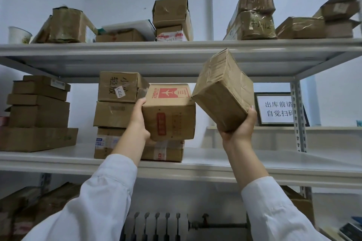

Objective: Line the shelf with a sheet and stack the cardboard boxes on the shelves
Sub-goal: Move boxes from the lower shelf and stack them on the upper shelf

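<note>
Head view: left hand gripped the plane-printed box beside the stack; right hand clasped a tilted taped box in the air above the middle shelf. Many boxes were already shelved (lining sheet not discernible). These two looked still unplaced.

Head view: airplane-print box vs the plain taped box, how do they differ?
Print: airplane box has a red plane logo and stamp; plain box shows only clear tape. Pose: airplane box is level; plain box is tilted, one corner up. Height: plain box reaches the upper shelf edge; airplane box sits below it. Both are closed brown cardboard, held in left grip and right grip.
</note>
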Motion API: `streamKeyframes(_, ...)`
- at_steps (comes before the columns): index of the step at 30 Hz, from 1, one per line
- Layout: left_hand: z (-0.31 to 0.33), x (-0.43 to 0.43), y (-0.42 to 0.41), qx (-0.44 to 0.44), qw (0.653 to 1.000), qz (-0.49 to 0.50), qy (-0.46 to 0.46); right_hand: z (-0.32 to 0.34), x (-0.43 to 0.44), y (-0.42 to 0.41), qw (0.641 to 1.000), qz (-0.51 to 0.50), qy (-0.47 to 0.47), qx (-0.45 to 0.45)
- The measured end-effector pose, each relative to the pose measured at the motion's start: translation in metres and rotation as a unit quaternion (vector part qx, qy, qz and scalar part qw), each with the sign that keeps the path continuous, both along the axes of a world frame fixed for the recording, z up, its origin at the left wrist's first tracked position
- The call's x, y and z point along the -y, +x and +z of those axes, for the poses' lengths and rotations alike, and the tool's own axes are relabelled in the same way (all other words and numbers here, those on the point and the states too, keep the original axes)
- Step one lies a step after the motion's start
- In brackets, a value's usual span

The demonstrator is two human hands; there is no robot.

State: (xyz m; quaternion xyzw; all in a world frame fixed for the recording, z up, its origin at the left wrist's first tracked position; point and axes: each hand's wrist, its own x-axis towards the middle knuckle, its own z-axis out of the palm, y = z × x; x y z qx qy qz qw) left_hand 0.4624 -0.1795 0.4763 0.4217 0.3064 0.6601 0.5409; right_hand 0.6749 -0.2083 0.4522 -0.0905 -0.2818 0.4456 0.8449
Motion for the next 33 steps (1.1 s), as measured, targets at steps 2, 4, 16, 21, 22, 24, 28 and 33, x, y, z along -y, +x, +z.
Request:
streamKeyframes(2,0.005,0.002,0.004,-0.005,1.0,0.002,-0.012,0.004,-0.001,-0.001,0.999,0.047,-0.011,0.012)
streamKeyframes(4,0.011,0.003,0.005,0.005,1.0,-0.003,-0.006,0.005,-0.002,-0.004,0.995,0.09,-0.028,0.028)
streamKeyframes(16,0.01,-0.012,-0.003,-0.144,0.983,0.077,0.081,0.018,-0.02,-0.021,0.985,0.17,-0.022,0.015)
streamKeyframes(21,0.015,-0.025,-0.006,-0.151,0.973,0.123,0.12,0.026,-0.023,-0.026,0.984,0.179,-0.012,0.012)
streamKeyframes(22,0.016,-0.028,-0.007,-0.153,0.973,0.124,0.123,0.028,-0.025,-0.027,0.983,0.182,-0.012,0.013)
streamKeyframes(24,0.016,-0.031,-0.008,-0.151,0.972,0.122,0.13,0.031,-0.028,-0.031,0.982,0.186,-0.009,0.014)
streamKeyframes(28,0.019,-0.04,-0.009,-0.135,0.973,0.131,0.131,0.038,-0.035,-0.037,0.983,0.185,0.007,0.019)
streamKeyframes(33,0.022,-0.052,-0.012,-0.15,0.973,0.132,0.117,0.048,-0.043,-0.041,0.983,0.181,0.006,0.026)
